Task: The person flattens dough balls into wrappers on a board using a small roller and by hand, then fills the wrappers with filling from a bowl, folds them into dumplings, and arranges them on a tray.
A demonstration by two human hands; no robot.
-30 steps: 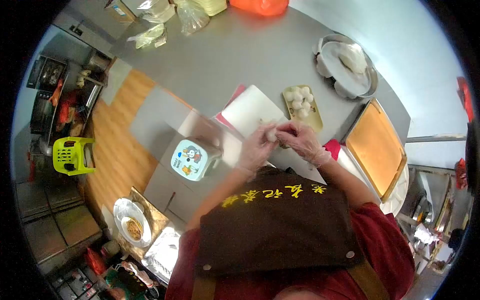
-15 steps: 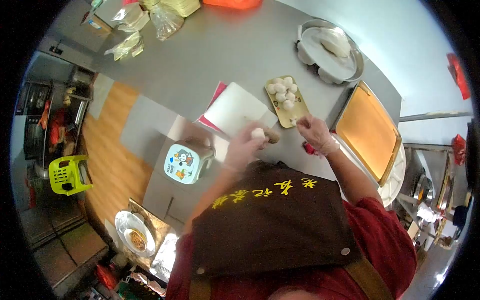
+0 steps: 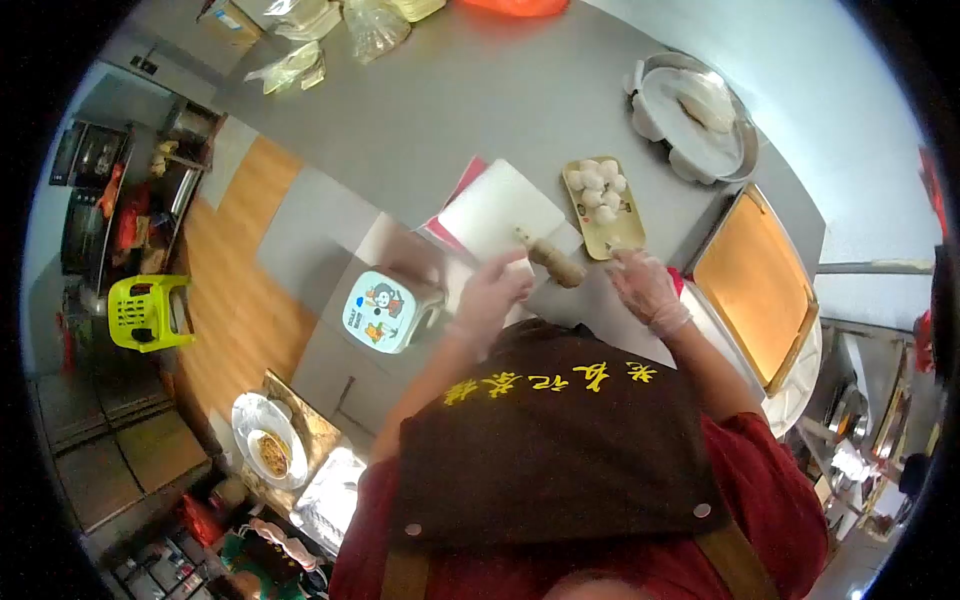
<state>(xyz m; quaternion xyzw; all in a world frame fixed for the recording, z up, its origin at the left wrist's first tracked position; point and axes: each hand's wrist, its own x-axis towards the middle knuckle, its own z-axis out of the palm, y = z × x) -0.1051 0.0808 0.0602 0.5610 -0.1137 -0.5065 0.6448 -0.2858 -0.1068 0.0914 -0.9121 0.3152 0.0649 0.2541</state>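
My left hand [image 3: 492, 292], in a clear plastic glove, is closed around a small white piece [image 3: 520, 268] that looks like dough. Just beyond its fingertips lies a short wooden rolling pin [image 3: 557, 263], at the corner of a white board [image 3: 500, 208]. My gloved right hand [image 3: 648, 290] has its fingers curled at the near end of a yellow-green tray [image 3: 604, 240]. What those fingers hold, if anything, is too small to make out. Several white dough balls [image 3: 592, 182] sit at the tray's far end.
On the right are a large sheet pan [image 3: 755, 290] with an orange-tan surface and a round metal pan [image 3: 745, 150] with a white lump. Plastic bags [image 3: 375, 32] lie at the far left. A small cartoon-topped stool [image 3: 380, 310] stands left, beyond it a green chair [image 3: 145, 313].
The view has shifted, so the table things sit further right. My left hand has drawn back from the rolling pin, which shows more fully. The right hand is lower relative to the tray.
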